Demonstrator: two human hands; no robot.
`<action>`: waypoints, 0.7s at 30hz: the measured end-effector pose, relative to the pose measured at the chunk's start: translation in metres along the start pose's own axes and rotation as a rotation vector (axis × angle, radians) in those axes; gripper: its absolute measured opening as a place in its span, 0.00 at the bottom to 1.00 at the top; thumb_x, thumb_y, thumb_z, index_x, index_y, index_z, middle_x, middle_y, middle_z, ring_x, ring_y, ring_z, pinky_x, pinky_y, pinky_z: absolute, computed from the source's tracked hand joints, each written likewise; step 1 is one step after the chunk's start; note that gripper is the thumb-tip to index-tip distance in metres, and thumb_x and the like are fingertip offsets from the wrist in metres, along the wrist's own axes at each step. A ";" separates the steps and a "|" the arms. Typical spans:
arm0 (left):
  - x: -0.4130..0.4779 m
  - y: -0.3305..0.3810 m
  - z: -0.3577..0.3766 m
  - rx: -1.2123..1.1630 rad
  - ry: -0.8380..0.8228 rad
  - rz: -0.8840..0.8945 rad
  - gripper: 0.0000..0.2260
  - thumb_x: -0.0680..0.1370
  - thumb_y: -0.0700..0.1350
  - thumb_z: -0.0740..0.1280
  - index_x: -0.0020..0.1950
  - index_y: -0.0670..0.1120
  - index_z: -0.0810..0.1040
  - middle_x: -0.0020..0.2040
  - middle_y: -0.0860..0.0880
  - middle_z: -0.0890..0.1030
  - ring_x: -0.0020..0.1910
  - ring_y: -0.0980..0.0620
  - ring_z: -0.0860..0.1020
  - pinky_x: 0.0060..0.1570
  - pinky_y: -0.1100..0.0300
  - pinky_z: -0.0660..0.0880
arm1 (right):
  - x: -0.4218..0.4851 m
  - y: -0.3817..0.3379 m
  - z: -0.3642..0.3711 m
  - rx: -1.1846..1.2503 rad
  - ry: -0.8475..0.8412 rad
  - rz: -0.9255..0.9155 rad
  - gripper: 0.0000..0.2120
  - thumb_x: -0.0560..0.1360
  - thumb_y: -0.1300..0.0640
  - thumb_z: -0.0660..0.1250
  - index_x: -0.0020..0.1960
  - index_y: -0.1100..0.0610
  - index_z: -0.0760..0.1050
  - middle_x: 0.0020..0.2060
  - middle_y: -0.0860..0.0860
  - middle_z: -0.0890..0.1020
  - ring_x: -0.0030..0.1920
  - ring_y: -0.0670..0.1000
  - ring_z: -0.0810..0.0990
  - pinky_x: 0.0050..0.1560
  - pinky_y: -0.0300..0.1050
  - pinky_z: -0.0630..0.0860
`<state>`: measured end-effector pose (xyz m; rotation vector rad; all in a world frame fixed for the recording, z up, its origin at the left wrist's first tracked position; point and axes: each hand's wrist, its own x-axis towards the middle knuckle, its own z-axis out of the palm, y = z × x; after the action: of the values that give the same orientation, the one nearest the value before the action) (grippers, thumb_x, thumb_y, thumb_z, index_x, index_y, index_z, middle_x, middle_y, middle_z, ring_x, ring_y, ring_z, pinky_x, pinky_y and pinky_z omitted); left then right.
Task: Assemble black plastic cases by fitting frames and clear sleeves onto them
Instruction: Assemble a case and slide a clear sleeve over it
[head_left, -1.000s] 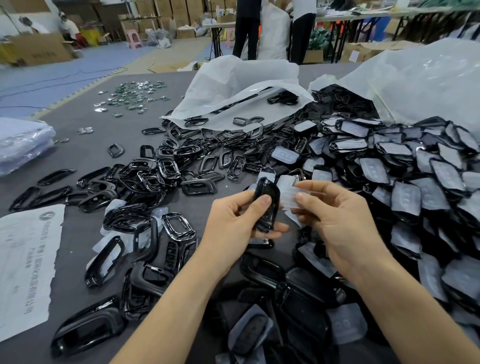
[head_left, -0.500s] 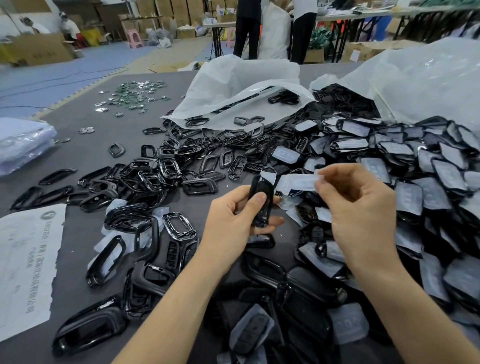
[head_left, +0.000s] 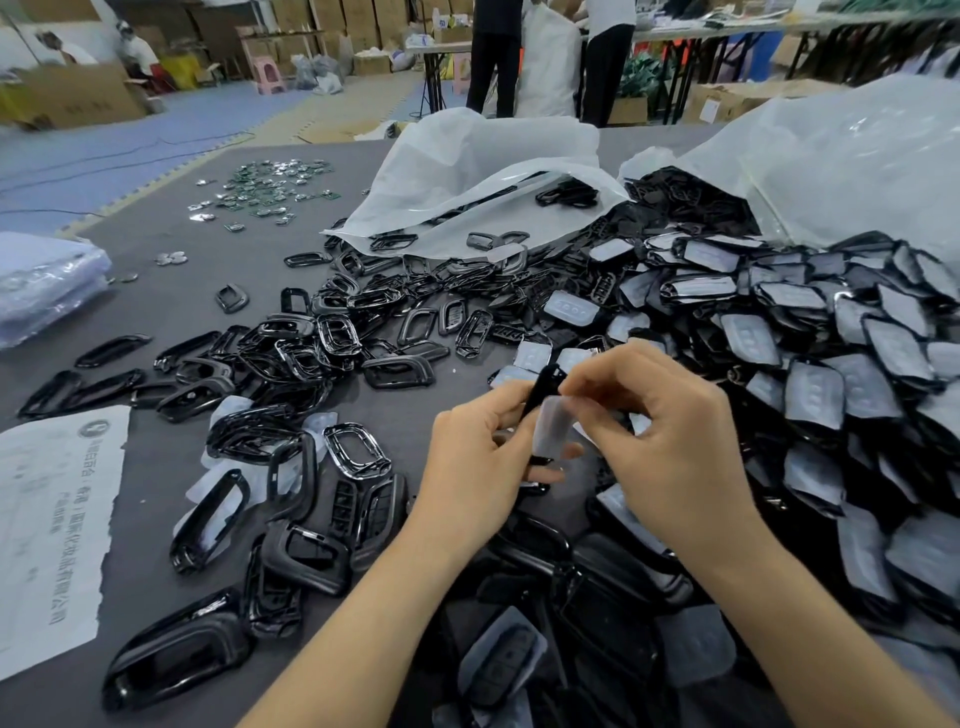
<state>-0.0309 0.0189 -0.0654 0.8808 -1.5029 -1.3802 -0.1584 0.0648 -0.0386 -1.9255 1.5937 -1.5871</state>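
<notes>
Left hand (head_left: 478, 457) grips a black plastic case (head_left: 543, 387) upright over the grey table (head_left: 171, 291), right hand (head_left: 670, 447) pinching a clear flexible sleeve (head_left: 553, 428) against it — a skewed start may crease the sleeve or drop the case into the heap (head_left: 857, 374) beyond.
</notes>
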 end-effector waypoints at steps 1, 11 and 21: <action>0.000 0.000 0.001 -0.002 -0.002 0.000 0.09 0.79 0.40 0.66 0.46 0.53 0.82 0.37 0.52 0.83 0.38 0.49 0.85 0.33 0.62 0.80 | -0.001 0.001 0.001 0.011 0.017 0.029 0.08 0.70 0.71 0.71 0.42 0.59 0.78 0.38 0.48 0.80 0.40 0.47 0.79 0.43 0.42 0.77; 0.000 0.004 -0.003 -0.145 -0.058 -0.030 0.05 0.79 0.38 0.65 0.50 0.38 0.80 0.36 0.41 0.76 0.35 0.56 0.83 0.37 0.62 0.80 | -0.003 0.002 0.003 -0.063 0.090 -0.117 0.09 0.70 0.70 0.73 0.38 0.62 0.74 0.34 0.49 0.77 0.36 0.48 0.75 0.37 0.45 0.73; 0.000 0.008 -0.002 -0.195 -0.066 -0.041 0.06 0.79 0.38 0.64 0.51 0.41 0.81 0.32 0.42 0.66 0.32 0.60 0.79 0.41 0.58 0.82 | -0.004 0.001 0.005 -0.016 0.096 -0.088 0.08 0.69 0.70 0.73 0.38 0.62 0.75 0.34 0.50 0.79 0.36 0.48 0.77 0.38 0.47 0.75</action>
<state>-0.0280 0.0193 -0.0576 0.7536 -1.3783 -1.5699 -0.1548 0.0655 -0.0433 -1.9813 1.5826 -1.7315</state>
